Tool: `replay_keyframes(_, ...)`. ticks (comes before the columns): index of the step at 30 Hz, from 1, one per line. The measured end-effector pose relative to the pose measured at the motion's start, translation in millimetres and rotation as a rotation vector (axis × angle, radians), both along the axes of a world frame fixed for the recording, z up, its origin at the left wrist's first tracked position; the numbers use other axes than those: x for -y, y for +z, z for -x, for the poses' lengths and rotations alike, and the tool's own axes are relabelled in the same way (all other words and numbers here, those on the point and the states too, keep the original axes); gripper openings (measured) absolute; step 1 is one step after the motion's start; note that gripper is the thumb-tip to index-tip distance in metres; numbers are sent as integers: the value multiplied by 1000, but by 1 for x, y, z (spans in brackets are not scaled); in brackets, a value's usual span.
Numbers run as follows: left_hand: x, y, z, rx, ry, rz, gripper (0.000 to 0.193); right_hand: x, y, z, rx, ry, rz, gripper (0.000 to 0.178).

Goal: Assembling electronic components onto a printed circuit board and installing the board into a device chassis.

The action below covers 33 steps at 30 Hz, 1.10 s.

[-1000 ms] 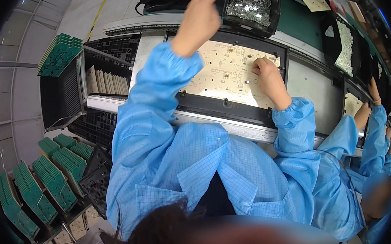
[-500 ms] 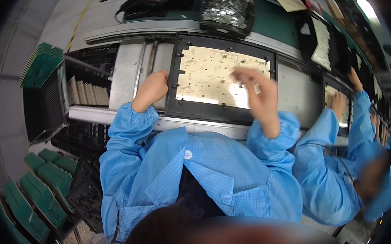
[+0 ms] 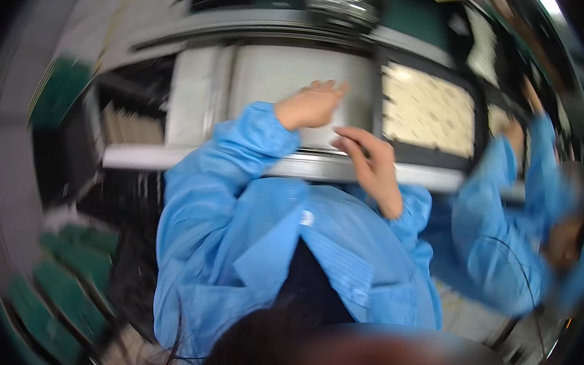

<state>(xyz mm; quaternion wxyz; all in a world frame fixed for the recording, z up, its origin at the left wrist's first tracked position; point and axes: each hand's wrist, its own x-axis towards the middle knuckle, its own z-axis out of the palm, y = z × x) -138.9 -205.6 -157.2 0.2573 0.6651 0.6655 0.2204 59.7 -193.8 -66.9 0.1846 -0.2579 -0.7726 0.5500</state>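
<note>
The black frame (image 3: 423, 150) with a cream circuit board (image 3: 428, 109) in it lies on the conveyor to the right of my hands. My left hand (image 3: 312, 106) reaches over the bare metal bed (image 3: 273, 71), fingers stretched toward the frame but apart from it, holding nothing. Near the front rail, my right hand (image 3: 374, 167) has its fingers curled in toward the thumb, just off the frame's lower left corner. Whatever sits in its curled fingers, if anything, is hidden. Motion blur smears the board's small parts.
A bin of shiny small parts (image 3: 344, 5) stands beyond the conveyor. At left are a black rack of cream boards (image 3: 131, 129) and green boards (image 3: 62, 92), with more green boards (image 3: 65, 281) below. A co-worker's blue sleeve (image 3: 486, 198) is close on the right.
The frame with its board has slid right along the conveyor, baring the metal bed. My left hand has moved right from the frame's left edge; my right hand has come off the board, lower and leftward.
</note>
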Motion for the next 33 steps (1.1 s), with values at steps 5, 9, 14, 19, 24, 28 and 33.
replay_keyframes(5, 128, 31, 76, -1, 819, -691, 56, 37, -17, 69, 184, 102, 74, 22)
replay_keyframes(9, 298, 31, 61, -469, 1561, -585, 56, 60, -36, 102, 207, 374, 199, 24)
replay_keyframes(14, 493, 33, -57, -889, 2430, 142, 61, 75, -61, 132, 234, 666, 237, 26)
replay_keyframes(19, 617, -25, -148, -336, 2809, 541, 45, 106, -73, 149, 212, 815, 255, 25)
replay_keyframes(24, 620, -13, -157, 371, 2759, -875, 19, 121, -74, 164, 192, 918, 247, 24)
replay_keyframes(28, 571, 53, -124, 417, 2348, -1475, 29, 140, -74, 178, 136, 1040, 369, 30)
replay_keyframes(33, 476, 84, -90, 88, 2040, -1779, 44, 196, -65, 184, 87, 1265, 570, 55)
